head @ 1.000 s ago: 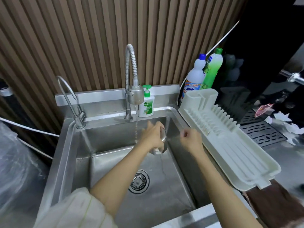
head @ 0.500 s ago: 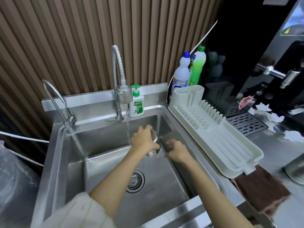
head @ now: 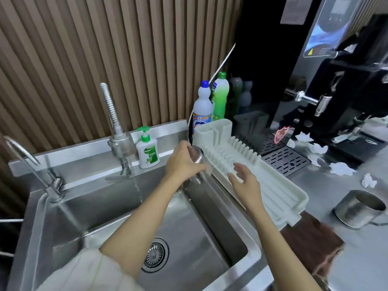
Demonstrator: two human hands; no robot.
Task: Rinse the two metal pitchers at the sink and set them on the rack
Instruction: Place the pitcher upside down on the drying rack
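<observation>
Steel, wet from the tap, makes the pitcher (head: 196, 157) stiff, light and probably slippery. The left hand (head: 182, 162) clasps it around the body, at the sink's (head: 255, 252) right edge, just beside the white rack (head: 279, 192). The right hand (head: 244, 181) hovers released over the rack. A second pitcher (head: 359, 208) stands on the table (head: 361, 257); its handle looks the surest hold.

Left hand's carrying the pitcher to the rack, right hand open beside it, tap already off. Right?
Not quite: the tap is on, as the head view shows a thin stream falling from it into the sink. The rest holds: the left hand grips the pitcher at the edge of the rack, and the right hand is open beside it.
</observation>
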